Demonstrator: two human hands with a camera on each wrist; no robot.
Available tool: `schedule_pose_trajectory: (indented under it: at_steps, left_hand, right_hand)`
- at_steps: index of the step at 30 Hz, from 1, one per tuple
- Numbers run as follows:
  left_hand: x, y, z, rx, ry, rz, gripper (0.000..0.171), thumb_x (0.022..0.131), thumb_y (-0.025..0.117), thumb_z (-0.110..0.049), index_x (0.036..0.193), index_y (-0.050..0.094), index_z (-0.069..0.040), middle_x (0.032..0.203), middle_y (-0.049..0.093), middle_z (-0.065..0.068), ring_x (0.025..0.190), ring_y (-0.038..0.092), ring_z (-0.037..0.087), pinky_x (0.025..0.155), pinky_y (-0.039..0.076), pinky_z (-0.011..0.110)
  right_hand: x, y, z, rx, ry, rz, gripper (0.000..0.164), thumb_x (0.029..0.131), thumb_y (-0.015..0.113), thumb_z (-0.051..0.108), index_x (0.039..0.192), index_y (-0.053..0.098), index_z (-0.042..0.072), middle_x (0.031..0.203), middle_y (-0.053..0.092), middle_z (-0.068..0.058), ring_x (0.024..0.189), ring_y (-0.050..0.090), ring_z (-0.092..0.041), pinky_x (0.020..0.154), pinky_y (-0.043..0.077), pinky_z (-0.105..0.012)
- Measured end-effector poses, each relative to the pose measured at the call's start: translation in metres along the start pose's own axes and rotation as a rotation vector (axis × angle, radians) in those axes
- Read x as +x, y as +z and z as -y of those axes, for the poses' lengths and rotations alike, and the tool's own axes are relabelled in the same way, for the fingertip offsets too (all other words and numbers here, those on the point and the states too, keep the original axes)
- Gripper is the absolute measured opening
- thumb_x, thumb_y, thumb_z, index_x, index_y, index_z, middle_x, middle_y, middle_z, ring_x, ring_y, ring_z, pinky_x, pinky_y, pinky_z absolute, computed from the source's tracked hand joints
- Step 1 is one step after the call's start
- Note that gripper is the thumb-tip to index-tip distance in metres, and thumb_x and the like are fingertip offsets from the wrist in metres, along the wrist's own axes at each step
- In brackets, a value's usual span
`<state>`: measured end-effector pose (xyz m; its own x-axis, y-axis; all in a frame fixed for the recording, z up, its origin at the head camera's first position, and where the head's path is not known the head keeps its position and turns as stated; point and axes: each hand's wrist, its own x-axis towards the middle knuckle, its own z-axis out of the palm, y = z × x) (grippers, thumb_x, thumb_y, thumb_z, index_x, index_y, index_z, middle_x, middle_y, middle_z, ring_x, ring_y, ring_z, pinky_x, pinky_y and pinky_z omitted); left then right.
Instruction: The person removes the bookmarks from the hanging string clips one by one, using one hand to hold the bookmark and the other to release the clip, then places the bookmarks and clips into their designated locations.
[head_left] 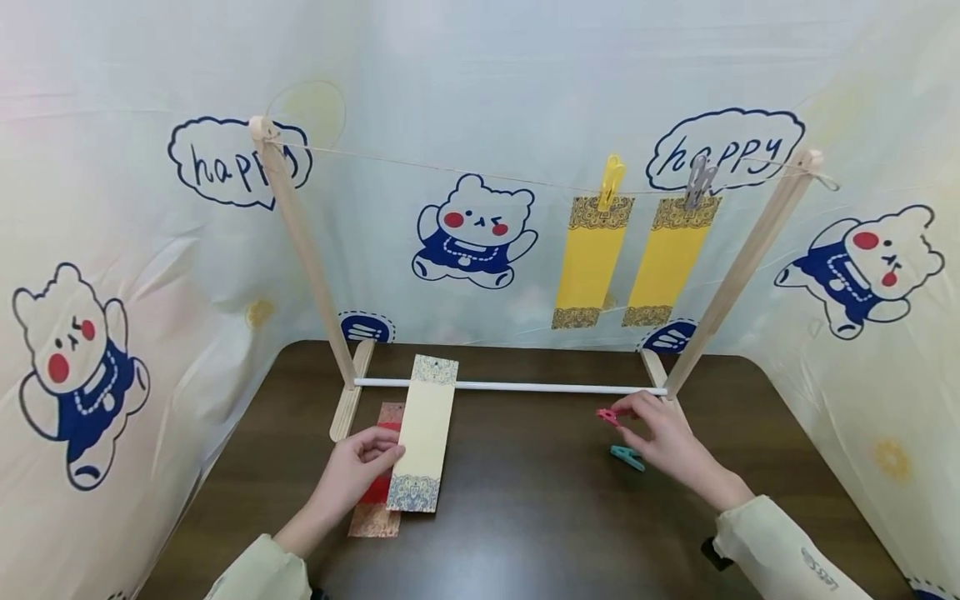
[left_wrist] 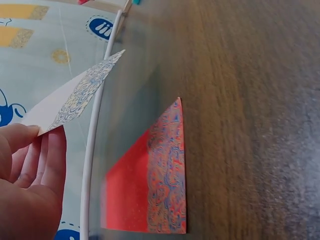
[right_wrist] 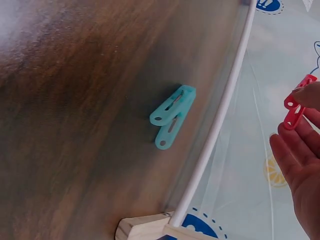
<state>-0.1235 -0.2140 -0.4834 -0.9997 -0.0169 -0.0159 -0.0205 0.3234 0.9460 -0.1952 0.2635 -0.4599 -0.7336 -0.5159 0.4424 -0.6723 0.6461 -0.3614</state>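
My left hand (head_left: 365, 463) pinches the long edge of a cream paper card (head_left: 425, 429) with blue patterned ends, held tilted above the table. Partly hidden beneath it in the head view, a red card (left_wrist: 145, 195) with patterned ends lies on the tabletop. Between thumb and fingers of my right hand (head_left: 657, 431) is a pink-red clothespin (right_wrist: 298, 102), held up near the right post's foot. Below that hand a teal clothespin (right_wrist: 172, 117) lies on the table. Two yellow cards hang from a string, one under a yellow clothespin (head_left: 611, 182), the other under a grey clothespin (head_left: 700, 182).
The thin string (head_left: 435, 165) runs between a left wooden post (head_left: 303, 250) and a right wooden post (head_left: 742, 271). A white rod (head_left: 540, 387) joins the posts low down, across the dark wooden table (head_left: 525, 500). Behind hangs a curtain printed with bears.
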Motion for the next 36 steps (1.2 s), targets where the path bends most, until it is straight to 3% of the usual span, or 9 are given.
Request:
schedule_pose_trajectory:
  at_steps: [9,18,24,30,36]
  left_hand:
    - [-0.006,-0.006,0.007,-0.039,-0.067,0.039,0.025,0.094,0.076,-0.005,0.114,0.069,0.009,0.098,0.074,0.015,0.081,0.072,0.016,0.074,0.064,0.034]
    - [-0.014,-0.013,0.018,-0.028,-0.138,0.057,0.023,0.094,0.075,-0.004,0.11,0.067,0.011,0.093,0.075,0.013,0.079,0.07,0.014,0.068,0.064,0.034]
    - [-0.016,-0.017,0.024,0.03,-0.167,0.065,0.021,0.093,0.076,-0.004,0.107,0.067,0.009,0.089,0.073,0.011,0.078,0.069,0.018,0.064,0.063,0.034]
    - [-0.015,-0.018,0.025,0.127,-0.195,0.051,0.015,0.092,0.077,-0.005,0.101,0.069,0.006,0.079,0.07,0.007,0.068,0.065,0.018,0.059,0.061,0.03]
    - [-0.013,-0.02,0.026,0.237,-0.181,0.038,0.014,0.09,0.078,-0.005,0.098,0.07,0.004,0.071,0.068,0.004,0.059,0.06,0.016,0.054,0.054,0.027]
  right_hand:
    - [-0.005,0.006,0.002,0.034,0.014,0.017,0.044,0.078,0.086,-0.008,0.115,0.069,0.01,0.106,0.067,-0.001,0.093,0.069,-0.016,0.08,0.063,-0.038]
    - [-0.011,0.015,0.005,0.075,0.083,0.067,0.039,0.083,0.083,-0.006,0.115,0.069,0.011,0.107,0.065,0.001,0.096,0.07,-0.022,0.083,0.062,-0.043]
    - [-0.014,0.022,0.007,0.084,0.047,0.049,0.038,0.082,0.082,-0.009,0.114,0.069,0.009,0.106,0.066,0.0,0.095,0.07,-0.019,0.081,0.062,-0.046]
    - [-0.013,0.02,0.006,0.088,0.104,0.099,0.036,0.085,0.081,-0.005,0.115,0.068,0.011,0.107,0.065,0.003,0.097,0.069,-0.019,0.084,0.062,-0.046]
    - [-0.014,0.02,0.006,0.089,0.133,0.111,0.036,0.086,0.082,-0.003,0.115,0.068,0.012,0.107,0.065,0.003,0.097,0.07,-0.022,0.085,0.061,-0.047]
